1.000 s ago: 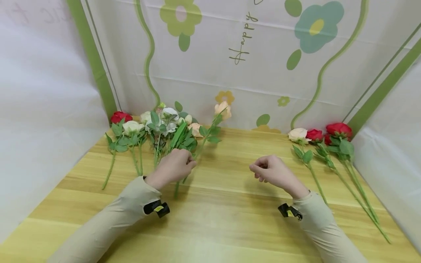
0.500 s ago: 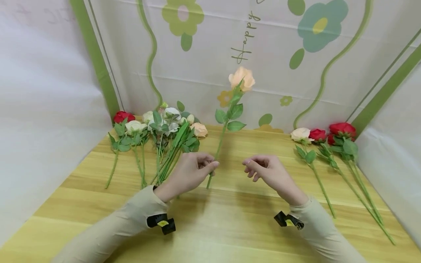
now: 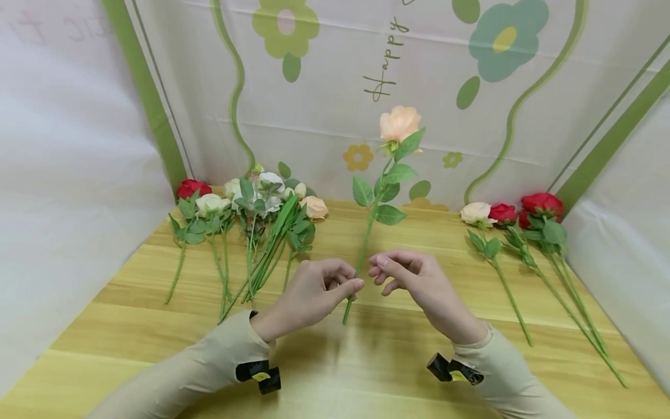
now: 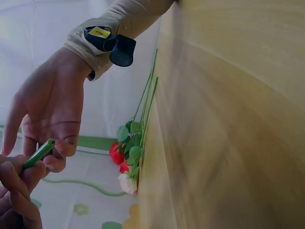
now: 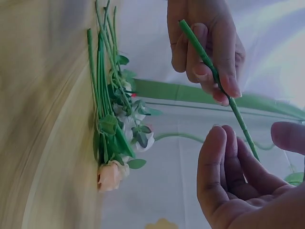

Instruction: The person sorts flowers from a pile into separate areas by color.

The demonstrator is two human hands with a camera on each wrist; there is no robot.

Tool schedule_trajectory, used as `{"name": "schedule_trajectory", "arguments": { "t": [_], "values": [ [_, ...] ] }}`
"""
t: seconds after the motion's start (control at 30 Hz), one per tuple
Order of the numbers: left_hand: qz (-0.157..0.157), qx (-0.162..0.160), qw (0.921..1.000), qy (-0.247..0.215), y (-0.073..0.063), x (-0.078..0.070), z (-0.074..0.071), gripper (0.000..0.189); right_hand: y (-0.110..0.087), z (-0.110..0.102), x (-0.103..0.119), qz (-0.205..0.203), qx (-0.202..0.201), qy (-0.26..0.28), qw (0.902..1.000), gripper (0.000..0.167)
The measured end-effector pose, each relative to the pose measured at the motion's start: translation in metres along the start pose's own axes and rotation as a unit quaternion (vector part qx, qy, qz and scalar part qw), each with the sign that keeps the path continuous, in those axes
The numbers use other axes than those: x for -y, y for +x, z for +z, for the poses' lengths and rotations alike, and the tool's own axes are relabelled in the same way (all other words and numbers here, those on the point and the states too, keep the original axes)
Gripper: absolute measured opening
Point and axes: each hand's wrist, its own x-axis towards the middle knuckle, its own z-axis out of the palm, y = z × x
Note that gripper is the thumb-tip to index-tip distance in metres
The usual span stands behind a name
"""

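Note:
A peach rose (image 3: pixel 400 124) with green leaves stands tilted a little to the right above the middle of the table. My left hand (image 3: pixel 314 294) pinches its green stem (image 5: pixel 206 58) near the bottom, between thumb and fingers, and the cut end sticks out below. Just right of the stem is my right hand (image 3: pixel 419 288), its fingers loosely bent and holding nothing. In the right wrist view the right hand's fingers (image 5: pixel 213 157) are close to the stem; whether they touch it I cannot tell.
On the left of the wooden table (image 3: pixel 335 372) lie a red rose (image 3: pixel 193 188), white flowers (image 3: pixel 211 203) and another peach rose (image 3: pixel 314 207). A cream rose (image 3: pixel 476 213) and red roses (image 3: pixel 542 203) lie at the right. A printed cloth (image 3: pixel 314 99) hangs behind.
My left hand has lifted the peach rose from the left bunch, carried it right and raised it more upright. The right hand has moved left, close to the stem.

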Motion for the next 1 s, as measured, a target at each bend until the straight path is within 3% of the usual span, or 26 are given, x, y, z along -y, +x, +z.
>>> {"name": "schedule_trajectory", "arguments": {
  "t": [0.4,0.73,1.0],
  "values": [
    [0.010,0.022,0.9995,-0.021,-0.0034,-0.0038,0.0050,0.004,-0.0020,0.0036,-0.0004,-0.021,-0.001,-0.035,0.9992,0.028],
    [0.039,0.064,0.9972,0.000,-0.0040,-0.0034,0.0081,0.010,-0.0041,0.0056,-0.0007,-0.036,-0.008,-0.063,0.9973,0.022],
    [0.036,0.096,0.9947,0.011,-0.0078,-0.0042,0.0096,0.013,-0.0064,0.0080,-0.0010,-0.069,0.020,-0.080,0.9942,0.016]
  ]
}}
